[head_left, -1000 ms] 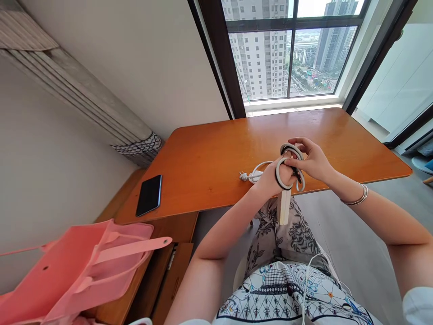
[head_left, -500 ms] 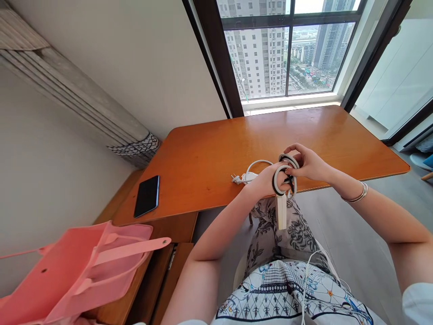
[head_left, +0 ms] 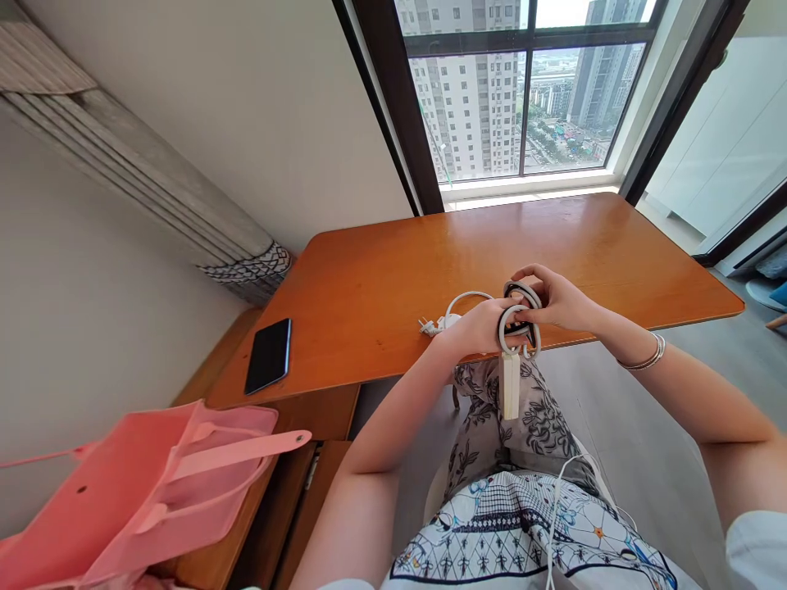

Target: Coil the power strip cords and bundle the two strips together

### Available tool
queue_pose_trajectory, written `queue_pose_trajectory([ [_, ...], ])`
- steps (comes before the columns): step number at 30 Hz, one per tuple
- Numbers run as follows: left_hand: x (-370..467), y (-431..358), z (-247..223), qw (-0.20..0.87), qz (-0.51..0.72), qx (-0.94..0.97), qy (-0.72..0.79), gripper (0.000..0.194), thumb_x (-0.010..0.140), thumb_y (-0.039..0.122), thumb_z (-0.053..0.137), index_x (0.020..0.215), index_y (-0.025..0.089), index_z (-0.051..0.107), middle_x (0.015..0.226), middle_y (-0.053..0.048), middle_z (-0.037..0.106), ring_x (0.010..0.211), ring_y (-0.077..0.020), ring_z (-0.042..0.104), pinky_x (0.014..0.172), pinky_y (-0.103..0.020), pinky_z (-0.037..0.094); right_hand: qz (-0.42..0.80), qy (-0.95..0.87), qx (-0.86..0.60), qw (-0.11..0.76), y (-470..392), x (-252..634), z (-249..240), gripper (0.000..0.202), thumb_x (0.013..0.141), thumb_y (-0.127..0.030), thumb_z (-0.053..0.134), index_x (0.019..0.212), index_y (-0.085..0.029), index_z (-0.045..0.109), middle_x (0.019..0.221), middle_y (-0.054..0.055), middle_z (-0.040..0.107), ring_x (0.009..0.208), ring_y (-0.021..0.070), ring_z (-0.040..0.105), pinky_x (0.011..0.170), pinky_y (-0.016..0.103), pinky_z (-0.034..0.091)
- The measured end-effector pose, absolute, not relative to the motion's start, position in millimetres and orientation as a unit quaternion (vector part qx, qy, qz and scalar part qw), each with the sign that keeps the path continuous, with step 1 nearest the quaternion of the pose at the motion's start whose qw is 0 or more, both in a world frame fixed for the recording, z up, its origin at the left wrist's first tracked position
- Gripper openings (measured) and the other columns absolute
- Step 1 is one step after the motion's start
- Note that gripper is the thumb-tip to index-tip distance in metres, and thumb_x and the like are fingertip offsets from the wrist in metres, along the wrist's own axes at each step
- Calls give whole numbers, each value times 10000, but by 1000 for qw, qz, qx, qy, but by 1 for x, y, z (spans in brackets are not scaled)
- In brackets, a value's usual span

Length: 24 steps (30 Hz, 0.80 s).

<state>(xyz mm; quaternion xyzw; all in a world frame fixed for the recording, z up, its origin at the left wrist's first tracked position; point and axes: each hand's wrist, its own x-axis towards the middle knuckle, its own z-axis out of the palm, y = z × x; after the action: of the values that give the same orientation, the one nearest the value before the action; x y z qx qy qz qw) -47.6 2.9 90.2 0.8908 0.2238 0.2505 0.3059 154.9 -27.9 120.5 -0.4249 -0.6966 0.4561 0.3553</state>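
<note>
A white power cord (head_left: 536, 338) is coiled into loops at the table's near edge, with a dark strap or band (head_left: 520, 328) round it. My left hand (head_left: 483, 329) grips the loops from the left, its fingertips partly hidden behind them. From the right, my right hand (head_left: 558, 301) pinches the upper loops between thumb and fingers. Below the coil hangs a cream, block-shaped power strip (head_left: 510, 387), beyond the table edge and over my lap. The cord's white plug (head_left: 429, 328) lies on the tabletop, left of my left hand.
The brown wooden table (head_left: 375, 287) stands before a window. A black phone or tablet (head_left: 268, 356) lies at its left end. Nearer, at lower left, a pink open bag (head_left: 135, 483) rests on a wooden surface. A thin white cable (head_left: 557, 508) trails across my lap.
Both hands stay at the coil, with small shifts of the fingers. My left hand has turned slightly and the dark strap now lies flatter across the loops.
</note>
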Motion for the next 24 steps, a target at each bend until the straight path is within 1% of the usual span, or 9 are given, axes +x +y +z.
queue_pose_trajectory([
  [4, -71, 8, 97, 403, 327, 830, 203, 281, 861, 410, 590, 967, 199, 743, 1198, -129, 733, 1094, -270, 704, 915, -400, 572, 460, -676, -435, 377, -26, 156, 118, 596, 650, -350, 835, 1131, -213, 511, 829, 3, 698, 735, 173, 652, 680, 304, 535],
  [7, -71, 5, 101, 438, 312, 804, 255, 356, 888, 480, 598, 1070, 195, 713, 1046, -87, 768, 960, -228, 724, 867, -371, 577, 437, -682, -443, 384, -27, 156, 118, 588, 660, -349, 825, 1146, -205, 528, 816, 1, 687, 728, 173, 642, 694, 315, 536],
  [10, -63, 1, 100, 377, 290, 833, 284, 365, 876, 506, 656, 1069, 198, 698, 998, -68, 750, 933, -207, 702, 882, -350, 553, 391, -702, -453, 386, -31, 155, 118, 570, 702, -356, 797, 1192, -200, 550, 817, 2, 682, 738, 179, 649, 711, 328, 548],
  [12, -59, 3, 96, 318, 332, 838, 293, 408, 869, 543, 663, 1082, 196, 674, 1135, -110, 708, 1072, -232, 665, 960, -381, 524, 349, -720, -462, 382, -33, 156, 118, 571, 736, -351, 772, 1243, -191, 562, 897, 33, 710, 784, 194, 671, 748, 347, 562],
  [14, -57, 8, 92, 278, 389, 828, 293, 579, 791, 600, 732, 1195, 206, 601, 1356, -164, 602, 1286, -277, 562, 1056, -439, 474, 302, -746, -465, 369, -34, 157, 118, 571, 766, -350, 756, 1285, -188, 582, 1005, 67, 734, 850, 214, 694, 790, 363, 571],
  [17, -57, 18, 90, 304, 394, 836, 232, 804, 761, 629, 750, 1393, 237, 445, 1532, -192, 456, 1445, -293, 430, 1136, -477, 409, 239, -792, -442, 348, -35, 160, 121, 508, 830, -353, 709, 1308, -208, 615, 1141, 83, 741, 962, 236, 714, 841, 367, 573],
  [19, -57, 23, 94, 326, 359, 854, 187, 726, 812, 602, 715, 1386, 227, 478, 1460, -175, 538, 1376, -282, 511, 1127, -445, 423, 200, -819, -412, 346, -36, 161, 122, 449, 879, -349, 659, 1308, -221, 624, 1192, 82, 736, 1007, 237, 716, 859, 366, 570],
  [22, -57, 26, 101, 317, 327, 869, 192, 505, 840, 553, 707, 1173, 182, 628, 1181, -124, 690, 1105, -246, 650, 988, -385, 505, 134, -850, -385, 334, -37, 162, 121, 361, 936, -316, 583, 1280, -221, 641, 1173, 90, 743, 993, 233, 717, 848, 363, 560],
  [24, -56, 25, 103, 306, 329, 868, 211, 405, 842, 521, 716, 1031, 168, 659, 1005, -81, 709, 932, -204, 659, 862, -339, 527, 92, -856, -392, 325, -40, 161, 118, 313, 960, -306, 548, 1241, -221, 658, 1114, 97, 750, 940, 229, 716, 808, 352, 548],
])
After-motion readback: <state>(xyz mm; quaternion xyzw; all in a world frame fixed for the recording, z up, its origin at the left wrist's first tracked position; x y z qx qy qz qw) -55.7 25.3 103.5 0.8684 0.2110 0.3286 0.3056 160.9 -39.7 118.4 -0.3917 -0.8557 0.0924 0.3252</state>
